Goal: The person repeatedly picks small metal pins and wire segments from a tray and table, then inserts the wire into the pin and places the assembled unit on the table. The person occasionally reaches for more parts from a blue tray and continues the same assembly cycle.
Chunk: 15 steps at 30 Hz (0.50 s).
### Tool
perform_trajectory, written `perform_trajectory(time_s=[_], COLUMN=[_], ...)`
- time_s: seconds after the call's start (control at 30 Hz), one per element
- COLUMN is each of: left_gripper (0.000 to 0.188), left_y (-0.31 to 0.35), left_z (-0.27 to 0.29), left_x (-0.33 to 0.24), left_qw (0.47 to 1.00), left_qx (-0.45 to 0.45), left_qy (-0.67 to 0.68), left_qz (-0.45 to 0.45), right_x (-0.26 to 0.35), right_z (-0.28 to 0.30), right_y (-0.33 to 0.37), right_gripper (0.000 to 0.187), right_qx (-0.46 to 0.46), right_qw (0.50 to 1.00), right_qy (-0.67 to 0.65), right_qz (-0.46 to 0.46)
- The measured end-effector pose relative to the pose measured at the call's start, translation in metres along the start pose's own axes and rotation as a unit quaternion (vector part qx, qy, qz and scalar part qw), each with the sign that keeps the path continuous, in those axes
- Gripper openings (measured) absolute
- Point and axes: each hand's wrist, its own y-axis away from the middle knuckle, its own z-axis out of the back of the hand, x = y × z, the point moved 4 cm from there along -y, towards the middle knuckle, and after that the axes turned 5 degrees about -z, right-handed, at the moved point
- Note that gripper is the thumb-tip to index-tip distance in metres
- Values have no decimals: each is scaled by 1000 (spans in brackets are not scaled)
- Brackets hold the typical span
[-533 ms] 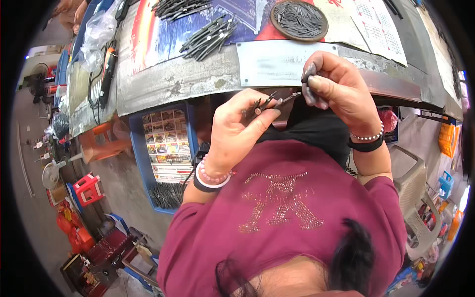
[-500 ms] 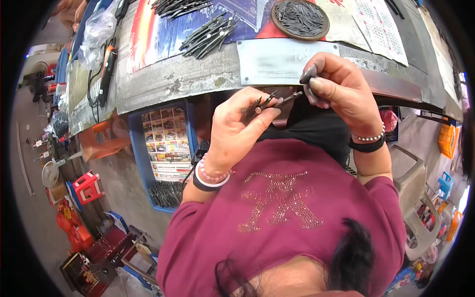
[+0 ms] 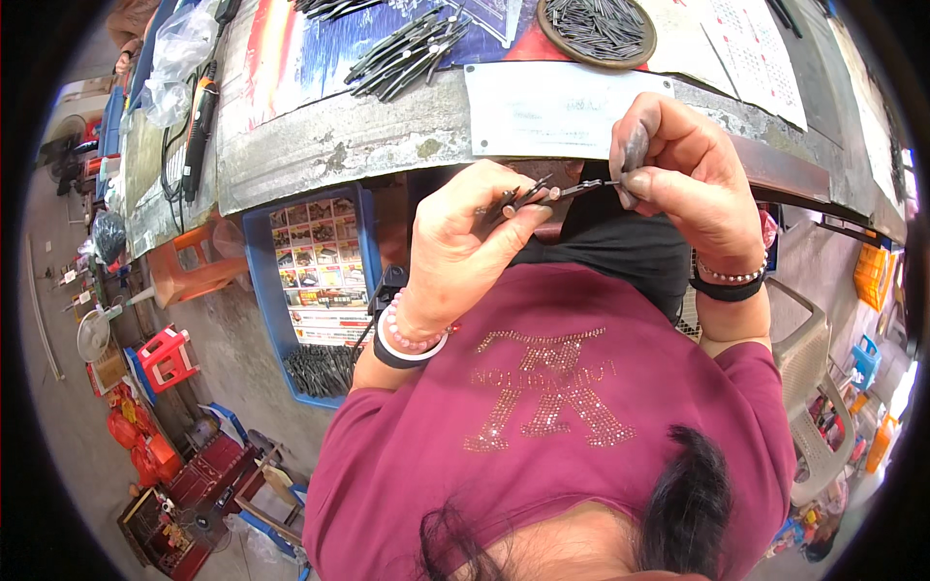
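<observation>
My left hand (image 3: 455, 242) is closed around a few thin dark rods (image 3: 531, 200); their ends stick out between thumb and fingers. One rod with a slim silvery, jointed-looking tip (image 3: 581, 188) points right, toward my right hand (image 3: 693, 184). That hand's thumb and blackened forefinger pinch a small thin piece at the end of this tip; most of it is hidden. Both hands are above my lap, at the bench's near edge. Beyond them, a pile of similar dark rods (image 3: 412, 53) lies on the bench, and a round brown dish (image 3: 620, 64) holds many short dark slivers.
A white sheet (image 3: 542, 111) lies along the edge of the bench (image 3: 339, 155). Below it on the left stands a blue tray (image 3: 260, 266) with printed paper and dark rods. A cable and black-orange tool (image 3: 201, 126) lie left. A beige chair (image 3: 809, 358) is at right.
My right hand has shifted slightly right, and its fingertips now meet the silvery rod tip. The left hand has barely moved. The view has shifted a little.
</observation>
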Motion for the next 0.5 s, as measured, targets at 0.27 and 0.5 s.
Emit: perform_trajectory(time_s=[0.27,0.5], left_gripper=[15,14], left_y=[0,-2], left_z=[2,5], left_x=[0,1], left_qw=[1000,994], left_qx=[9,23], left_qy=[-19,-84], left_qz=[-9,-62], right_x=[0,2], right_z=[-6,-6], right_y=[-5,-6], right_gripper=[15,15], right_qx=[12,69], right_qw=[1000,997], right_qy=[-10,-46], right_qz=[-13,-7])
